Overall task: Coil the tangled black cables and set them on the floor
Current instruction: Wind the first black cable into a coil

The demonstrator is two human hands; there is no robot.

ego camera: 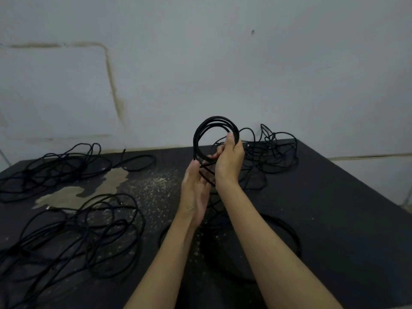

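Our right hand (pixel 229 157) grips the black coil (pixel 214 139), held upright, its ring facing us. Our left hand (pixel 195 188) lies open, fingers straight against the cable's tail (pixel 206 176).

No readable text, labels, brands or numbers anywhere in view.

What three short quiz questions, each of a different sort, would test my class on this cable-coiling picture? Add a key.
1. True or false: the right hand holds the coil up off the mat.
2. Which hand has its fingers wrapped round the coil? A) left B) right C) neither
3. Fill in: besides the coil, ____ loose tangles of cable lie on the mat: far left, near left and far right.

Key: 1 true; 2 B; 3 three. The left hand lies flat and open just below the coil.
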